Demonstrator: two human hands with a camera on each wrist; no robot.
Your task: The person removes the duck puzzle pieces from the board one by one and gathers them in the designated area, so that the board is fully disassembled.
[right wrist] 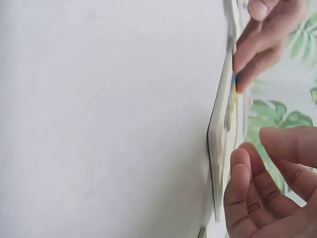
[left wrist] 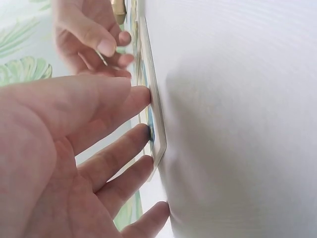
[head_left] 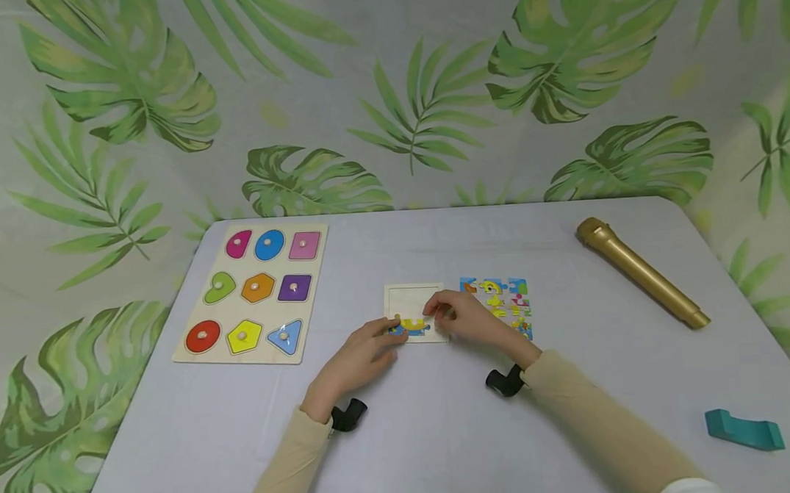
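Observation:
A small wooden puzzle tray (head_left: 392, 299) lies flat at the table's middle. Joined yellow and blue jigsaw pieces (head_left: 414, 324) sit along its near edge. My left hand (head_left: 356, 357) reaches in from the left, its fingertips resting on the tray's near-left corner and those pieces; the left wrist view shows its fingers (left wrist: 119, 153) spread and fairly straight. Over the tray's right side hovers my right hand (head_left: 472, 320). Its fingers bend loosely, and in the right wrist view the thumb (right wrist: 287, 144) stands apart from them with nothing between. Colourful jigsaw pieces (head_left: 493, 286) lie right of the tray, partly hidden by this hand.
At the left lies a wooden shape board (head_left: 232, 333) with coloured knobbed shapes. A gold microphone (head_left: 644, 272) lies diagonally at the back right, and a teal curved block (head_left: 743, 430) at the front right. A white cloth covers the table (head_left: 436, 436); leaf-patterned fabric (head_left: 422, 120) hangs behind.

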